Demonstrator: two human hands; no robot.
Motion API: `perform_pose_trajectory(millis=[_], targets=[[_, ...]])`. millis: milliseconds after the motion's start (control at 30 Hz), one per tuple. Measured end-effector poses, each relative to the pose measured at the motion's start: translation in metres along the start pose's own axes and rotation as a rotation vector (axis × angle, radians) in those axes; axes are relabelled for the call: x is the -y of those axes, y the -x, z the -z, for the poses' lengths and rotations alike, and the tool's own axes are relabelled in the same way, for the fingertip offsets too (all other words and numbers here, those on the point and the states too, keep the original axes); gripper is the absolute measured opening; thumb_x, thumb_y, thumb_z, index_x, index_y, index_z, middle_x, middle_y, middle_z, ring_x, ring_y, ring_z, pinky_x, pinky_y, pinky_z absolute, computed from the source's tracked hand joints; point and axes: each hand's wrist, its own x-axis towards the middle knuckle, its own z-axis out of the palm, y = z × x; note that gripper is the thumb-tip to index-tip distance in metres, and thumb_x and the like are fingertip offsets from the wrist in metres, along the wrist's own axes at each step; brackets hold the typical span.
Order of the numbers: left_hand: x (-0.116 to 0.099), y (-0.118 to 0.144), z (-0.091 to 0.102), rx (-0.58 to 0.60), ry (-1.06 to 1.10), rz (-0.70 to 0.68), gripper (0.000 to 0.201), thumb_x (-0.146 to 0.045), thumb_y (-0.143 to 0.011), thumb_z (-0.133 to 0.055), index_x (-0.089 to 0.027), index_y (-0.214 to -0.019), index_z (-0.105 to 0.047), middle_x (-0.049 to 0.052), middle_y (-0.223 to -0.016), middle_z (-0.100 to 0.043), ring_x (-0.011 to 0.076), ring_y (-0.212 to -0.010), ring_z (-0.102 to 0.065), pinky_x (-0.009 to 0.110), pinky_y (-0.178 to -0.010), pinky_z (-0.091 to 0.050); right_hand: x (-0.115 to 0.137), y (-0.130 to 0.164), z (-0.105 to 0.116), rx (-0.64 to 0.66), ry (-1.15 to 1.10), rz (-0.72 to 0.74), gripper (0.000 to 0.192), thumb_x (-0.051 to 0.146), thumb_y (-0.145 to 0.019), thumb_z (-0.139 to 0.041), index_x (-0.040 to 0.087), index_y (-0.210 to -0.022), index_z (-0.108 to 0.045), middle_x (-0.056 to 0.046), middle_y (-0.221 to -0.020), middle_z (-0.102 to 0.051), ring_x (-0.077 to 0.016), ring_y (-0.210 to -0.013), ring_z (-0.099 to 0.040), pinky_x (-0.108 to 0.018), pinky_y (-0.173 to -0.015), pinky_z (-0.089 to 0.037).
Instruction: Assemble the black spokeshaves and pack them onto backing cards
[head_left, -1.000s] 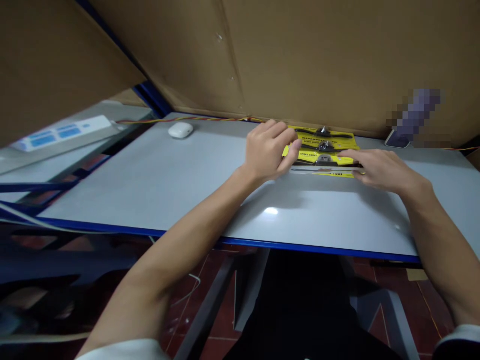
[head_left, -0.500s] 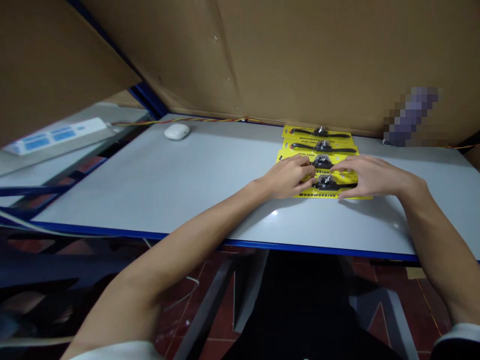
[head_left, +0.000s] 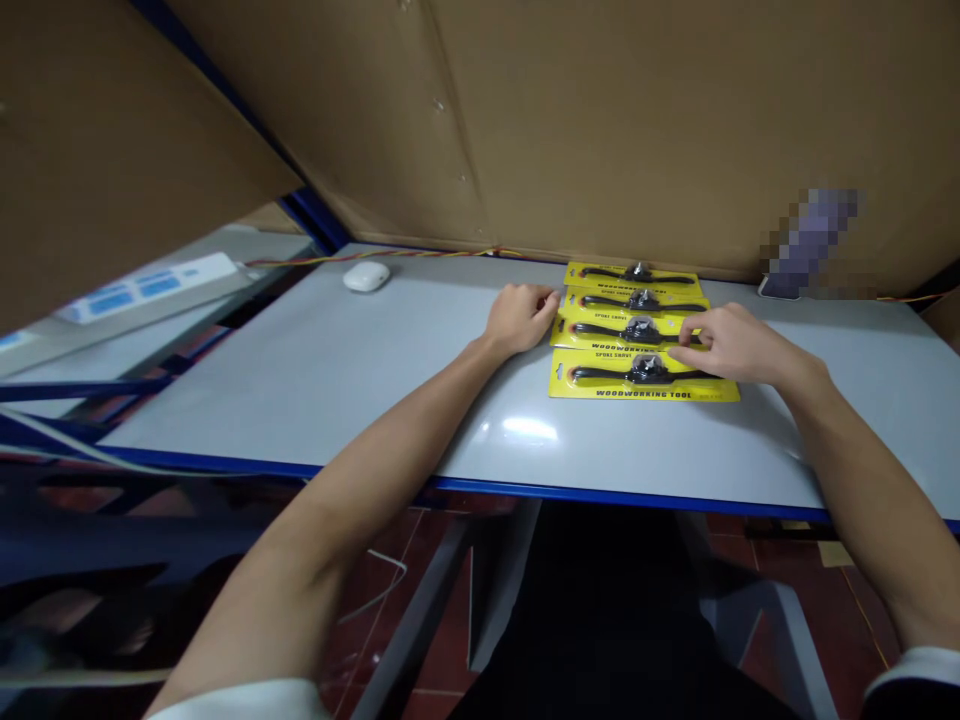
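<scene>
Several yellow blister cards, each with a black spoke shave, lie in an overlapping column on the grey table. The nearest spoke shave pack (head_left: 645,393) is fully face up, lettered "WOODWORKING TOOL". Behind it lie a second pack (head_left: 592,340), a third pack (head_left: 611,315) and the farthest pack (head_left: 600,285). My left hand (head_left: 519,318) rests on the table at the cards' left edges, fingers curled in, nothing visible in them. My right hand (head_left: 739,343) arches over the right ends of the two nearest packs, thumb and bent forefinger apart; its other fingers are partly hidden.
A white rounded case (head_left: 366,277) sits at the table's back left. A pixelated purple object (head_left: 810,245) leans at the back right. Cardboard panels (head_left: 600,120) wall the back. A white power strip (head_left: 157,285) is on the left, with a twisted cable (head_left: 420,252) along the back edge.
My left hand has moved left off the packs to their left edges, its fingers curling. My right hand has stayed at the right ends, its fingers more bent. The nearest pack is now uncovered.
</scene>
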Motion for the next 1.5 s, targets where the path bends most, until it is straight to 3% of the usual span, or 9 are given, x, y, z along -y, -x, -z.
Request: perform_pose_trajectory(millis=[133,300,400,600,867,967,1133,1300,1500], targets=[[0.002,-0.001,-0.002,0.065,-0.053,0.059,0.041,-0.040,-0.102,-0.042,-0.021,-0.073,-0.063,0.010,-0.072,-0.068,0.0225,-0.067,-0.053,0.037,-0.067,-0.028,0.005,-0.002,-0.007,0.072,-0.026,0.051,0.053,0.063,-0.094,-0.061,0.017,-0.109,-0.082,-0.005,-0.072,-0.068,-0.0225,-0.069,-0.058,-0.035,-0.069,-0.036],[-0.003,0.000,-0.002,0.114,-0.100,0.071,0.041,-0.039,-0.103,-0.041,-0.020,-0.079,-0.067,0.012,-0.078,-0.073,0.0244,-0.070,-0.056,0.038,-0.067,-0.027,0.010,-0.004,-0.016,0.132,-0.054,0.070,0.082,0.076,-0.087,-0.068,0.018,-0.145,-0.072,-0.009,-0.092,-0.075,-0.0282,-0.083,-0.066,-0.037,-0.075,-0.043],[-0.002,-0.001,-0.003,0.123,-0.108,0.070,0.042,-0.040,-0.103,-0.041,-0.020,-0.081,-0.070,0.013,-0.079,-0.074,0.0252,-0.070,-0.057,0.038,-0.067,-0.027,0.012,-0.006,-0.023,0.154,-0.057,0.119,0.077,0.073,-0.086,-0.072,0.020,-0.142,-0.074,-0.012,-0.106,-0.078,-0.0310,-0.093,-0.070,-0.039,-0.079,-0.046],[0.000,-0.002,-0.003,0.122,-0.104,0.058,0.043,-0.040,-0.103,-0.042,-0.019,-0.083,-0.073,0.013,-0.079,-0.074,0.0257,-0.071,-0.057,0.038,-0.066,-0.027,0.018,-0.008,-0.030,0.028,-0.039,0.206,0.060,0.062,-0.087,-0.076,0.020,-0.129,-0.081,-0.016,-0.126,-0.078,-0.0379,-0.112,-0.070,-0.047,-0.093,-0.052],[0.001,-0.003,-0.003,0.126,-0.115,0.045,0.046,-0.041,-0.104,-0.042,-0.018,-0.082,-0.074,0.013,-0.078,-0.074,0.0244,-0.069,-0.056,0.038,-0.066,-0.026,0.012,-0.011,-0.037,-0.041,0.004,0.203,0.063,0.069,-0.086,-0.077,0.020,-0.125,-0.086,-0.012,-0.096,-0.082,-0.0334,-0.096,-0.070,-0.050,-0.100,-0.042],[0.001,-0.004,-0.003,0.150,-0.126,0.046,0.048,-0.041,-0.106,-0.041,-0.017,-0.082,-0.075,0.015,-0.081,-0.076,0.0240,-0.069,-0.055,0.038,-0.066,-0.026,0.012,-0.012,-0.037,-0.019,0.003,0.158,0.070,0.069,-0.086,-0.077,0.018,-0.132,-0.084,-0.009,-0.083,-0.078,-0.0318,-0.089,-0.067,-0.046,-0.091,-0.044],[0.002,-0.005,0.000,0.195,-0.146,0.034,0.051,-0.042,-0.106,-0.040,-0.016,-0.084,-0.077,0.017,-0.085,-0.078,0.0250,-0.071,-0.057,0.038,-0.067,-0.028,0.015,-0.010,-0.035,-0.003,-0.029,0.128,0.069,0.067,-0.085,-0.077,0.018,-0.133,-0.083,-0.008,-0.083,-0.077,-0.0276,-0.078,-0.066,-0.040,-0.077,-0.045],[0.003,-0.005,0.001,0.229,-0.176,-0.003,0.048,-0.041,-0.106,-0.041,-0.017,-0.086,-0.077,0.017,-0.089,-0.079,0.0258,-0.075,-0.060,0.038,-0.068,-0.029,0.014,-0.010,-0.036,-0.024,-0.077,0.161,0.063,0.066,-0.085,-0.078,0.020,-0.129,-0.083,-0.009,-0.092,-0.078,-0.0292,-0.084,-0.069,-0.042,-0.080,-0.049],[0.003,-0.004,-0.001,0.251,-0.218,-0.021,0.046,-0.042,-0.107,-0.040,-0.018,-0.089,-0.076,0.016,-0.091,-0.079,0.0275,-0.078,-0.063,0.038,-0.067,-0.028,0.013,-0.010,-0.041,-0.060,-0.082,0.244,0.057,0.059,-0.091,-0.076,0.019,-0.130,-0.080,-0.017,-0.123,-0.076,-0.0363,-0.110,-0.070,-0.052,-0.099,-0.055]])
